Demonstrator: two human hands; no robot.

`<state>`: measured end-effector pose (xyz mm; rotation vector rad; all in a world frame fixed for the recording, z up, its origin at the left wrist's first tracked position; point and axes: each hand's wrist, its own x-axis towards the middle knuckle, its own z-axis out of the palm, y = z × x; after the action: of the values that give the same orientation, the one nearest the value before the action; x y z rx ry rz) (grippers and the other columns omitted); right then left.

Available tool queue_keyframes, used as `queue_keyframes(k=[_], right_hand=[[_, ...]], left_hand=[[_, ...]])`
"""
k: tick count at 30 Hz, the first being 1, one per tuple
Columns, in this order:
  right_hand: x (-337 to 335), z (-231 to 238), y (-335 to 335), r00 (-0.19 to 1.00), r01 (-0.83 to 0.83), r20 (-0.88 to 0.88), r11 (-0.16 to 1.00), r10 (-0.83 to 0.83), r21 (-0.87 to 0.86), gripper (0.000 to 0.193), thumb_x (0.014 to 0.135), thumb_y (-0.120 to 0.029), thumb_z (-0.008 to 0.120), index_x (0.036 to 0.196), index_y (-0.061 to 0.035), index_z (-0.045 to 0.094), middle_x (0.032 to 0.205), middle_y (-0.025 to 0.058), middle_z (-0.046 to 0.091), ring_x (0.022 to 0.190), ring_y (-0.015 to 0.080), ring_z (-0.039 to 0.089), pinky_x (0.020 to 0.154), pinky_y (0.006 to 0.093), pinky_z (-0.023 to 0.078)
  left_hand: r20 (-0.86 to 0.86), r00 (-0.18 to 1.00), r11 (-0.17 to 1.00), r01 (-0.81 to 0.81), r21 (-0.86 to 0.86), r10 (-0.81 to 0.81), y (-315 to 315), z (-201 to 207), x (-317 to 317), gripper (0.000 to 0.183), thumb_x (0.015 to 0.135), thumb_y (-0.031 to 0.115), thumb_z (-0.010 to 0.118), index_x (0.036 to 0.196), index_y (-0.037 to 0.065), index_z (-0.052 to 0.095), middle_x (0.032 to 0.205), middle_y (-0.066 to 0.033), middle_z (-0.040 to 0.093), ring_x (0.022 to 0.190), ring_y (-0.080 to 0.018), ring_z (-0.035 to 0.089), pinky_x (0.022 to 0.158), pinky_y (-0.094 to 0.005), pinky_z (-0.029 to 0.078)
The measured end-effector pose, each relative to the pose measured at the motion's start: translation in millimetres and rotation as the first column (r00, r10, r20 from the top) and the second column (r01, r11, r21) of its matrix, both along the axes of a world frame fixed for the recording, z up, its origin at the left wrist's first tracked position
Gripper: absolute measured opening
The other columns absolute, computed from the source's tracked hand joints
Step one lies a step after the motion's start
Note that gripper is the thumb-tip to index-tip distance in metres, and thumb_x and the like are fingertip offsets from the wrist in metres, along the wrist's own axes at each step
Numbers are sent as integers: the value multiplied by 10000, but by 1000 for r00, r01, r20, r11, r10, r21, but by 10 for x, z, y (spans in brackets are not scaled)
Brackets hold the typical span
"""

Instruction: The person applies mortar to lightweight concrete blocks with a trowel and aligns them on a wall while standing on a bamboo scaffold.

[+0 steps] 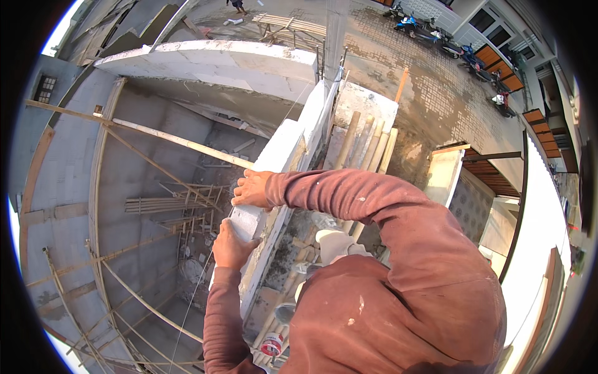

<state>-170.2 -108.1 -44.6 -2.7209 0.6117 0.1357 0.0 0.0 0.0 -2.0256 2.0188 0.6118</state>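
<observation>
A white lightweight wall block (pixel 245 223) lies on top of the narrow wall that runs along my front. My left hand (pixel 232 245) grips its near end, with the thumb on the right side and the fingers at the left face. Farther along, my right hand (pixel 252 189) reaches across from the right, its fingers bent over the far part of the block. Beyond that hand, the pale wall top (pixel 280 146) continues to a corner. What lies under the block is hidden.
To the left is a deep room pit with bamboo scaffolding; one bamboo pole (pixel 187 144) ends near my right hand. A thin string (pixel 193 299) runs beside the wall. Below me are bamboo planks (pixel 370 140) and a red-and-white bucket (pixel 272 344). Parked motorcycles (pixel 430 34) stand far right.
</observation>
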Motion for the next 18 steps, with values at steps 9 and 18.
queue_keyframes(k=[9, 18], right_hand=[[35, -706, 19, 1000, -18, 11, 1000, 18, 5, 791, 526, -258, 883, 1235, -237, 534, 1174, -27, 578, 1180, 187, 500, 950, 435, 376], [70, -915, 9, 1000, -17, 4, 1000, 17, 13, 770, 532, -264, 879, 1220, -240, 536, 1144, -29, 586, 1162, 193, 509, 945, 433, 378]], left_hand=[[-36, 999, 1000, -14, 10, 14, 62, -717, 25, 787, 557, 422, 862, 1066, 6, 429, 1027, -191, 595, 907, -387, 628, 762, -460, 514], [-66, 997, 999, -28, 23, 29, 51, -900, 38, 801, 554, 389, 867, 1099, 7, 421, 1028, -192, 595, 906, -387, 630, 765, -462, 518]])
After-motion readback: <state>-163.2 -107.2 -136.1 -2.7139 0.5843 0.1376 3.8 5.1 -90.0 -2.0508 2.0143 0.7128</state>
